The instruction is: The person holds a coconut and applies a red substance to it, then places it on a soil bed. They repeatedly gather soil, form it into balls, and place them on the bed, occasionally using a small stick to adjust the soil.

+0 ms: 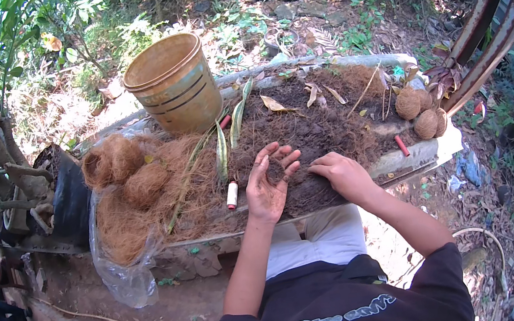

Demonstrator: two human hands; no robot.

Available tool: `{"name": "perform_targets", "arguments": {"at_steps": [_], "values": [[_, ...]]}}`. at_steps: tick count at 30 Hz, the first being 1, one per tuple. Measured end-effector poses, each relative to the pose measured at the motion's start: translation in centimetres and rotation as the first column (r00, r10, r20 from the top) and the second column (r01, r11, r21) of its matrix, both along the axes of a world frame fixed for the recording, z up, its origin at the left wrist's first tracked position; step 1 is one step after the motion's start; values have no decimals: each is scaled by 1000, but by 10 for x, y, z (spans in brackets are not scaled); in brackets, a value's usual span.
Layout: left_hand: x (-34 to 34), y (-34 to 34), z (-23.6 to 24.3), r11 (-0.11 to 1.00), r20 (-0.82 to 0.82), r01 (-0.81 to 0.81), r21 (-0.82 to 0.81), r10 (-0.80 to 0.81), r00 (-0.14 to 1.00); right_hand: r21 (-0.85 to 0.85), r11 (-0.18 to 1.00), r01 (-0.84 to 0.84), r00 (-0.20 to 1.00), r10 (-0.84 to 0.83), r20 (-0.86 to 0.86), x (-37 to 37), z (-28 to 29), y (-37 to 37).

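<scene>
The left hand (271,181) is hanging palm-up over the near edge of the table (425,152), its fingers spread, loosely curled and smeared with dirt; it is gripping nothing visible. Just beside it, the right hand (341,173) is turning its back upward, fingertips drawn together at the dark soil (296,131); whether they are pinching anything, I cannot tell. That soil is covering the middle from near edge to far edge, presumably so both hands can be reaching it easily. Brown fibre (186,154) is lying toward the left end, with a clear plastic sheet (130,282) drooping over the near edge, perhaps catching loose strands. A white spool (232,195) is lying near the left hand, likely for handiness, while a yellowish bucket (177,92) by the far left corner and round fibrous balls (411,102) at the right end are sitting clear of the hands.
</scene>
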State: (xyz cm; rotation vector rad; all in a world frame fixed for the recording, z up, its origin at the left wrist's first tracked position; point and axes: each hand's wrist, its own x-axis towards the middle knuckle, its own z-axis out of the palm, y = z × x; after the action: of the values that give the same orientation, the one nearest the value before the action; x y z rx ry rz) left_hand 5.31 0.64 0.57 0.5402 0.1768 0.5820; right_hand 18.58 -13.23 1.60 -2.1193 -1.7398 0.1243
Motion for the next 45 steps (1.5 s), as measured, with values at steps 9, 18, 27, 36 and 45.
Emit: {"name": "perform_targets", "arguments": {"at_steps": [9,18,27,36,45], "values": [[17,-9,-5,977,-205,-57,203,99,974,99,951,294,760,-170,-628,14,22,5],[37,-13,-8,994,-153,98,-56,-105,983,358,890,281,847,-55,-529,-7,32,31],[44,-2,-8,979,-223,91,-181,-131,966,501,860,99,995,-76,-66,3,8,27],[44,-4,-19,963,-212,119,-241,-172,962,493,870,23,998,-47,35,2,12,29],[43,-2,-11,932,-210,130,-340,-209,955,470,878,-89,974,-23,226,4,7,35]]}}
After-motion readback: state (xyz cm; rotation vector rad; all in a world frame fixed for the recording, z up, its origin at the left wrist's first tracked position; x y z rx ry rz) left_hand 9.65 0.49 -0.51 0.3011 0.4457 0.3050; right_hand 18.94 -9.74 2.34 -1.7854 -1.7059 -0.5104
